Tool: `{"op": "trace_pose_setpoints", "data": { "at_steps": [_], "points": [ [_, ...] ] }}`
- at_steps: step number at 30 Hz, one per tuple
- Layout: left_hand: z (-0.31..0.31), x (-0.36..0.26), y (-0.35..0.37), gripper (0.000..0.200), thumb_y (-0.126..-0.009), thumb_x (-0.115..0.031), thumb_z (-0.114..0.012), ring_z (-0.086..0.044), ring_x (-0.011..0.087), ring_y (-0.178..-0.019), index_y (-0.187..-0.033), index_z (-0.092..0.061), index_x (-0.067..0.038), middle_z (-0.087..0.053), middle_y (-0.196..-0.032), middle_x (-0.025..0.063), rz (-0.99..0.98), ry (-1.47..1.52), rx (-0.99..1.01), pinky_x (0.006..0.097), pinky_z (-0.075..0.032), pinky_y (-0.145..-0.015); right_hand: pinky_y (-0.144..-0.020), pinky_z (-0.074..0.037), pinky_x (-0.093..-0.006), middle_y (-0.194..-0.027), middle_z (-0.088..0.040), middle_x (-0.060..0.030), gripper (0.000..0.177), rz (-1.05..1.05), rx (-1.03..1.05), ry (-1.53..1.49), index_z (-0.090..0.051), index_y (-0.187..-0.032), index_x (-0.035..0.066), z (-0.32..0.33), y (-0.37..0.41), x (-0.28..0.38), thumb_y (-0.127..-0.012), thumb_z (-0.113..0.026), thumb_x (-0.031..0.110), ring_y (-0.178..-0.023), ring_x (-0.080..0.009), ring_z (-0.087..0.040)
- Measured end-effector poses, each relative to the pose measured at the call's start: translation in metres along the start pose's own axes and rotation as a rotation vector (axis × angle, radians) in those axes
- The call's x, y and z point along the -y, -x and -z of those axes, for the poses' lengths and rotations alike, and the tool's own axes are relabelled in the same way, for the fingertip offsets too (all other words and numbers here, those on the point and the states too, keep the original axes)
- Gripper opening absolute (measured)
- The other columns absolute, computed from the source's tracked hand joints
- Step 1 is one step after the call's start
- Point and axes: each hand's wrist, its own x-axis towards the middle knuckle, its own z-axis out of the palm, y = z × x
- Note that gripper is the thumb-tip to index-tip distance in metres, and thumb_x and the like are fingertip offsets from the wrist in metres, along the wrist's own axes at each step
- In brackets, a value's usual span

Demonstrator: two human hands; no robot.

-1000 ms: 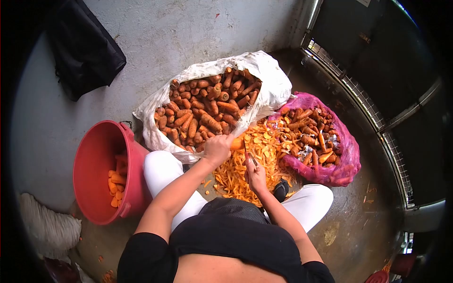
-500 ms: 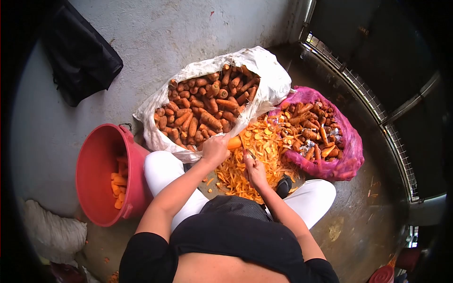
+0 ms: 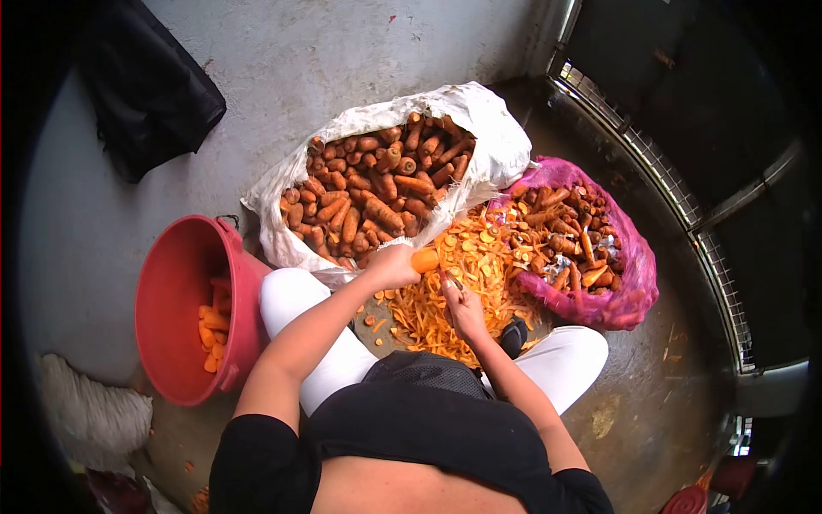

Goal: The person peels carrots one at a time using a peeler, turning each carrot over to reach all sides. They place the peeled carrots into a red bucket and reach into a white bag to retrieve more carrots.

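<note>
The left hand has its fingers closed around a peeled carrot, its bare end jutting beyond them toward the right hand, whose fingers grip a small bladed tool, knife or peeler I cannot tell. Clean work likely calls for left fingertips well behind the blade and light strokes above the heap of peelings below.

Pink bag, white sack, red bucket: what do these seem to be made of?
Pink bag: probably thin plastic netting, slightly shiny; orange tints show through its side, though the weave is too fine to confirm.
White sack: likely woven plastic, mostly matt, judging by its crinkled folds and ragged edge.
Red bucket: looks like moulded plastic, smooth, evenly coloured.
</note>
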Motion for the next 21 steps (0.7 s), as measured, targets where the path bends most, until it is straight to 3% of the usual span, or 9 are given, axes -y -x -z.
{"op": "trace_pose_setpoints", "data": {
  "at_steps": [3,5,7,10,13,14,16,18,21],
  "points": [
    [-0.006,-0.001,0.004,0.018,-0.066,-0.014,-0.067,-0.066,0.0281,-0.069,-0.083,-0.063,-0.009,-0.065,-0.073,0.0120,-0.131,-0.177,-0.237,0.0388,-0.051,-0.061,-0.037,-0.026,-0.0250,-0.048,-0.041,0.0031,0.031,-0.155,0.043,-0.148,-0.056,-0.081,0.006,0.001,0.002,0.018,-0.097,-0.052,0.032,-0.037,-0.0064,-0.035],
    [-0.010,-0.018,0.006,0.016,-0.067,-0.012,-0.068,-0.066,0.0270,-0.067,-0.081,-0.061,-0.010,-0.064,-0.071,0.0111,-0.314,-0.220,-0.393,0.0377,-0.051,-0.057,-0.054,-0.037,-0.0253,-0.063,-0.050,0.0016,0.027,-0.201,0.086,0.043,-0.061,-0.094,0.003,0.006,-0.009,-0.024,-0.097,-0.052,0.029,-0.057,-0.0082,-0.046],
    [-0.007,-0.054,0.015,0.015,-0.068,-0.012,-0.069,-0.065,0.0264,-0.064,-0.079,-0.059,-0.010,-0.063,-0.069,0.0103,-0.554,-0.167,-0.509,0.0366,-0.050,-0.054,-0.067,-0.044,-0.0285,-0.071,-0.055,-0.0009,0.030,-0.099,0.081,0.280,-0.061,-0.092,0.000,-0.001,0.002,-0.033,-0.097,-0.053,0.028,-0.069,-0.0120,-0.053],
    [0.007,-0.068,0.013,0.019,-0.068,-0.014,-0.069,-0.067,0.0275,-0.067,-0.084,-0.061,-0.009,-0.066,-0.073,0.0108,-0.387,-0.071,-0.495,0.0367,-0.052,-0.056,-0.038,-0.028,-0.0237,-0.052,-0.043,0.0048,0.033,0.100,-0.192,0.100,-0.054,-0.077,0.009,0.004,-0.016,-0.061,-0.095,-0.054,0.036,-0.040,-0.0064,-0.037],
    [0.033,-0.069,0.034,0.022,-0.070,-0.020,-0.071,-0.067,0.0289,-0.069,-0.084,-0.062,-0.006,-0.067,-0.075,0.0131,-0.274,0.212,-0.414,0.0370,-0.051,-0.057,-0.034,-0.026,-0.0258,-0.048,-0.040,0.0025,0.034,-0.206,-0.304,-0.040,-0.053,-0.084,0.008,0.032,-0.021,-0.040,-0.095,-0.053,0.041,-0.034,-0.0092,-0.036],
    [0.035,-0.063,0.037,0.020,-0.075,-0.014,-0.075,-0.062,0.0148,-0.060,-0.085,-0.062,-0.004,-0.060,-0.063,0.0061,-0.326,0.424,-0.397,0.0281,-0.048,-0.058,-0.034,-0.028,-0.0261,-0.051,-0.042,0.0010,0.035,-0.245,-0.305,-0.049,-0.054,-0.095,0.006,0.036,-0.021,-0.033,-0.095,-0.051,0.042,-0.035,-0.0096,-0.037],
    [0.029,-0.048,0.032,0.018,-0.077,-0.013,-0.074,-0.062,0.0107,-0.066,-0.086,-0.062,-0.004,-0.064,-0.072,0.0035,-0.349,0.679,-0.333,0.0264,-0.048,-0.061,-0.031,-0.028,-0.0257,-0.054,-0.044,-0.0017,0.044,-0.262,-0.259,-0.073,-0.048,-0.111,0.003,0.043,-0.027,-0.030,-0.095,-0.050,0.044,-0.033,-0.0113,-0.037],
    [0.029,-0.046,0.037,0.015,-0.081,-0.009,-0.073,-0.052,0.0030,-0.071,-0.083,-0.059,-0.005,-0.059,-0.076,-0.0043,-0.326,0.918,-0.268,0.0216,-0.045,-0.065,-0.032,-0.029,-0.0268,-0.053,-0.044,-0.0028,0.044,-0.292,-0.204,-0.080,-0.050,-0.104,0.004,0.045,-0.030,-0.031,-0.094,-0.050,0.046,-0.033,-0.0125,-0.037],
    [0.031,-0.037,0.040,0.018,-0.080,-0.010,-0.075,-0.050,0.0031,-0.069,-0.079,-0.058,-0.006,-0.057,-0.073,-0.0057,-0.346,0.932,-0.181,0.0210,-0.043,-0.064,-0.033,-0.029,-0.0277,-0.048,-0.041,-0.0022,0.045,-0.348,-0.171,-0.073,-0.050,-0.095,0.004,0.036,-0.024,-0.022,-0.093,-0.052,0.049,-0.033,-0.0133,-0.036]
  ]
}}
